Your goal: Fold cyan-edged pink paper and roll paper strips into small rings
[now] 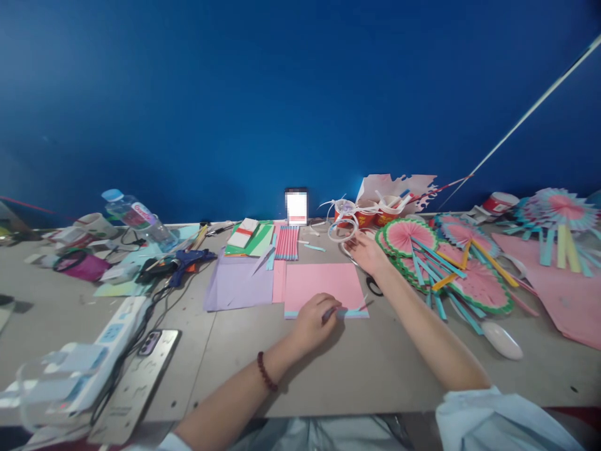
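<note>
My left hand rests on the lower edge of a pink sheet of paper, its fingers curled. Something small and dark shows at its fingertips; I cannot make out what it is. A light blue strip runs along that lower edge, with a thin pale sliver at its right end. Beyond the sheet, my right hand has its fingers closed at the rim of a white tape roll, in front of the red paper cups. Black scissor handles lie beneath my right forearm.
Watermelon-patterned paper fans and a white computer mouse lie at right. Purple paper, pink folded strips and a lit phone are ahead. Left are a glue gun, bottle, power strip and another phone.
</note>
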`<state>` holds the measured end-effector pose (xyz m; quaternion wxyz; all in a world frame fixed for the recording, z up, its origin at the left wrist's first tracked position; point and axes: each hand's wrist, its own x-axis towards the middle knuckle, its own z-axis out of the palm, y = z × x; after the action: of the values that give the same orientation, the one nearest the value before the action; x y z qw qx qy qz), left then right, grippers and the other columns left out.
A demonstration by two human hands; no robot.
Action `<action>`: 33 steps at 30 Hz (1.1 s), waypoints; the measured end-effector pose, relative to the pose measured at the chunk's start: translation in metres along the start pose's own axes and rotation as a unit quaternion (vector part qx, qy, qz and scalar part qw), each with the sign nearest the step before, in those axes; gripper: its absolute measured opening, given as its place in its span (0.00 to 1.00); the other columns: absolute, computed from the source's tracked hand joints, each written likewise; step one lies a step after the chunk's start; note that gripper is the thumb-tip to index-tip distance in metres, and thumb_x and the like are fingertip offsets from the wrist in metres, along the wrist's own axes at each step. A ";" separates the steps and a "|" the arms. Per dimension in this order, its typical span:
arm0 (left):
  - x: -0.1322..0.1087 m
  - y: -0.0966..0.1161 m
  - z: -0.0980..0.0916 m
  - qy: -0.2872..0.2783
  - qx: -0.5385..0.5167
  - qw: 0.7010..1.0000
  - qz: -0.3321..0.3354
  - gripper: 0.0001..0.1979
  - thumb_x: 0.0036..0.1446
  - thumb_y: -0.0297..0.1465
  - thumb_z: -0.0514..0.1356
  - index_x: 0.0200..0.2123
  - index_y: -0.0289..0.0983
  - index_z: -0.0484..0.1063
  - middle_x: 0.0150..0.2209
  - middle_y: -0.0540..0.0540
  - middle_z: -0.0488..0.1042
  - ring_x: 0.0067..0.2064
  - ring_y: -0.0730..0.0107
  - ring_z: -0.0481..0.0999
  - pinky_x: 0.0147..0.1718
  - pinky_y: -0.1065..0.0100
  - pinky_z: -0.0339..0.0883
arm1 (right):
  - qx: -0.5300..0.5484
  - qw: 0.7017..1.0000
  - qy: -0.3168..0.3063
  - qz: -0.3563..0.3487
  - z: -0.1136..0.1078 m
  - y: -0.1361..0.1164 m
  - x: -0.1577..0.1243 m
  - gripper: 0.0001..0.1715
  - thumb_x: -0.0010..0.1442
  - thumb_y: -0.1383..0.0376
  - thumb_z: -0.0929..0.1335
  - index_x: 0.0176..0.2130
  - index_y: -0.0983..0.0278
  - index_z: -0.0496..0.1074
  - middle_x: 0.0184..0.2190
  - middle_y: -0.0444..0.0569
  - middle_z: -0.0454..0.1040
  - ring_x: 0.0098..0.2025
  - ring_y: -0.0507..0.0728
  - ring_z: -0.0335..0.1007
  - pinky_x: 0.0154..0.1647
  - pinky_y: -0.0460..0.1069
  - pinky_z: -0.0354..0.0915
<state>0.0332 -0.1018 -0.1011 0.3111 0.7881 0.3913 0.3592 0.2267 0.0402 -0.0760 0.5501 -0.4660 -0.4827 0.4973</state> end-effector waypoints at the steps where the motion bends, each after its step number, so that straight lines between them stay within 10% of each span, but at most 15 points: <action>1: 0.001 0.001 -0.001 0.010 -0.011 1.000 -0.008 0.12 0.58 0.24 0.53 0.41 0.38 0.73 0.39 0.43 0.75 0.43 0.66 0.74 0.43 0.64 0.69 | 0.000 1.000 0.003 -0.002 0.002 -0.002 -0.001 0.20 0.53 0.47 0.66 0.34 0.60 0.66 0.34 0.50 0.77 0.37 0.57 0.74 0.44 0.55 0.70; 9: 0.008 0.003 -0.025 0.213 -0.074 0.972 -0.062 0.16 0.61 0.32 0.56 0.52 0.41 0.67 0.41 0.45 0.72 0.36 0.71 0.72 0.38 0.67 0.70 | -0.232 0.951 -0.143 -0.146 0.023 -0.043 -0.043 0.14 0.58 0.56 0.66 0.40 0.63 0.70 0.36 0.50 0.77 0.40 0.58 0.72 0.48 0.55 0.66; 15: 0.017 -0.009 -0.058 0.357 0.014 0.933 0.047 0.26 0.60 0.36 0.58 0.61 0.43 0.59 0.46 0.42 0.67 0.38 0.70 0.71 0.41 0.62 0.70 | -0.341 0.882 -0.221 -0.237 0.045 -0.067 -0.081 0.12 0.63 0.61 0.62 0.42 0.60 0.72 0.39 0.50 0.76 0.43 0.58 0.72 0.48 0.52 0.66; 33: 0.018 -0.003 -0.064 0.369 0.077 0.920 0.102 0.09 0.59 0.28 0.61 0.43 0.40 0.76 0.41 0.45 0.73 0.44 0.66 0.74 0.44 0.62 0.71 | -0.393 0.850 -0.230 -0.265 0.052 -0.063 -0.080 0.09 0.62 0.67 0.63 0.40 0.62 0.72 0.35 0.49 0.77 0.39 0.57 0.71 0.43 0.52 0.65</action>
<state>-0.0119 -0.0722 -0.0623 0.0448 0.6563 0.4225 0.6235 0.1781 -0.0427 -0.0133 0.3048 -0.3698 -0.8560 0.1939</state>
